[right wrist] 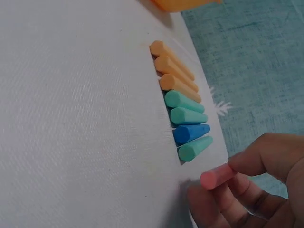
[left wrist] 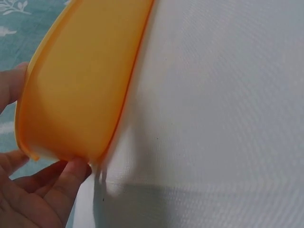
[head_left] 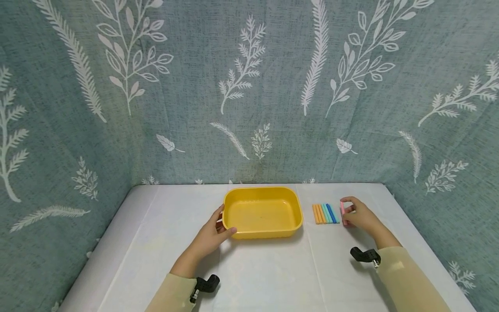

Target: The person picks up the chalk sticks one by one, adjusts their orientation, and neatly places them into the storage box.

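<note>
On the white tabletop (head_left: 269,273), a yellow tray (head_left: 262,235) sat near the middle of the far half, its opening upward and its long sides running left to right. The left hand (head_left: 212,234) held the tray by its left end, thumb against the near corner and fingers spread along the end wall and rim.

To the right of the tray, apart from it, a row of seven chalk-like sticks (head_left: 325,214) lay side by side. Order from the tray outward: three orange sticks (right wrist: 178,72), two green sticks (right wrist: 188,116), one blue stick (right wrist: 192,133), one more green stick (right wrist: 195,148).

Just beyond the outer end of the row, the right hand (head_left: 360,215) pinched a pink stick (right wrist: 217,176) between thumb and fingers, the grip narrow. One end of the stick projected from the grip in the right wrist view. Contact between the pink stick and the tabletop could not be determined.

Both forearms were in pale yellow sleeves (head_left: 409,277), each with a black device (head_left: 207,284) at the wrist. Behind the table hung grey-green fabric (head_left: 195,130) printed with white leaves and sprigs.
</note>
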### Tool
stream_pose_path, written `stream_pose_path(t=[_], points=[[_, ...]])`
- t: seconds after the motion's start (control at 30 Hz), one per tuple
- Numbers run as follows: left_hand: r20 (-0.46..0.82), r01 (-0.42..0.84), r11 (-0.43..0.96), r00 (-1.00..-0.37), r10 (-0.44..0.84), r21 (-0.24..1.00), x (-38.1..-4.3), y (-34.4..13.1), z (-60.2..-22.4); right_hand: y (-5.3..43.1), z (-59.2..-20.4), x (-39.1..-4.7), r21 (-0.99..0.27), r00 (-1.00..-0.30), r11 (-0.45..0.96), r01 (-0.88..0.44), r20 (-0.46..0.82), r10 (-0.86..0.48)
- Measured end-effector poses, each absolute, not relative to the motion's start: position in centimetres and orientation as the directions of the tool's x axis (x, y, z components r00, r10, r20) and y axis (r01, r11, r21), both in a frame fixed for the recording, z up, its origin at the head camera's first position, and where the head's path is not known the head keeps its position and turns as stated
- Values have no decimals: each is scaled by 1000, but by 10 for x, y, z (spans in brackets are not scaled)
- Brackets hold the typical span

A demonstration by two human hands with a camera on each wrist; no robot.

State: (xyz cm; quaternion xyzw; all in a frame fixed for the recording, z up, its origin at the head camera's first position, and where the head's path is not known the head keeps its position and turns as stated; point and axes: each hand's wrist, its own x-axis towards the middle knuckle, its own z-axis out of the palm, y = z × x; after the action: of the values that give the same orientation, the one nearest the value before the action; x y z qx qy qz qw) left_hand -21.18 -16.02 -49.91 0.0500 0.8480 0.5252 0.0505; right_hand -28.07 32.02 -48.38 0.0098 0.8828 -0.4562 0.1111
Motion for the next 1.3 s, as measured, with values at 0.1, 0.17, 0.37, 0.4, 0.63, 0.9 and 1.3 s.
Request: stream_pose_path(t=[0.1, 0.17, 0.37, 0.4, 0.63, 0.9, 1.3], points=[[-30, 33, 436, -990, 137, 899, -212, -160, -498, 320, -481, -277, -808, -978, 578, 114, -192, -76], [-33, 29, 431, -990, 135, 902, -212, -159, -498, 319, -478, -275, -824, -980, 557, 108, -183, -80], [-42, 22, 415, -988, 146, 910, -212, -159, -496, 313, -469, -270, -860, -985, 503, 91, -153, -83], [-45, 20, 414, -988, 148, 910, -212, -159, -496, 311, -467, -269, -865, -985, 495, 85, -147, -87], [-42, 23, 416, -988, 147, 909, -214, -159, -496, 299, -454, -265, -916, -984, 397, 56, -118, -134], [-37, 25, 397, -988, 148, 918, -212, -163, -499, 287, -442, -259, -954, -980, 296, 57, -110, -165], [-40, 25, 384, -986, 161, 923, -211, -163, -498, 265, -418, -259, -991, -956, 73, 109, -125, -265]])
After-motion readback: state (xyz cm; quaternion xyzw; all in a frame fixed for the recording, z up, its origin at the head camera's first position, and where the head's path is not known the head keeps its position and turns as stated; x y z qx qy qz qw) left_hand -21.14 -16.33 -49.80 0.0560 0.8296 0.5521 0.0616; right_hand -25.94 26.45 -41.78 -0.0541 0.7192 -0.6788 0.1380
